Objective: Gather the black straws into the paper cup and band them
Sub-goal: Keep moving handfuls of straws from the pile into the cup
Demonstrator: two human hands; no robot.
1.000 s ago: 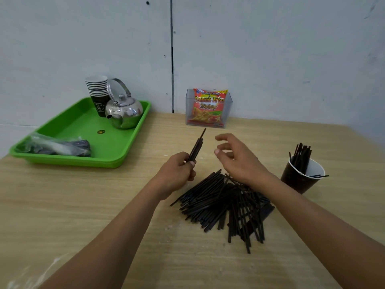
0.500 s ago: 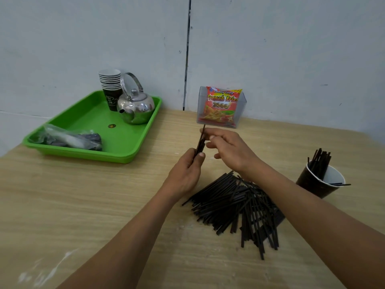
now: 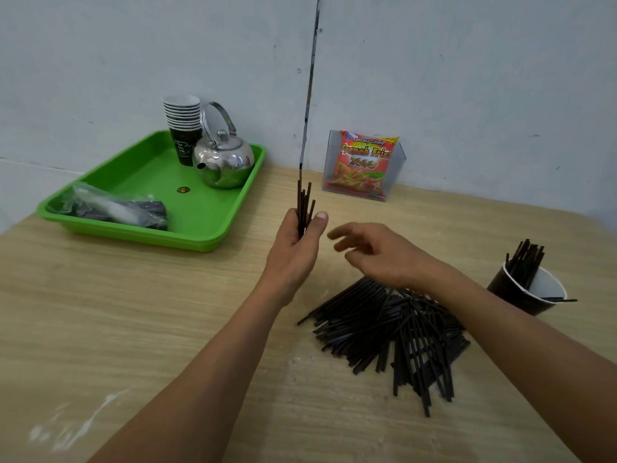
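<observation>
At the middle of the table (image 3: 133, 312), the left hand (image 3: 295, 245) clasped a small upright bundle of black straws (image 3: 304, 205), while the right hand (image 3: 377, 255) hovered just to its right, fingers loose and holding nothing. The uneven bundle might splay or slip on the way to the paper cup (image 3: 521, 292) at the right, and the right forearm (image 3: 500, 322) could scatter the loose pile (image 3: 394, 329) lying under it.

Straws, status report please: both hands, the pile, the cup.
Left grip holds small upright straw bundle. Right grip open, empty, by loose pile. Paper cup part filled, right of pile. Nothing blocking.
</observation>
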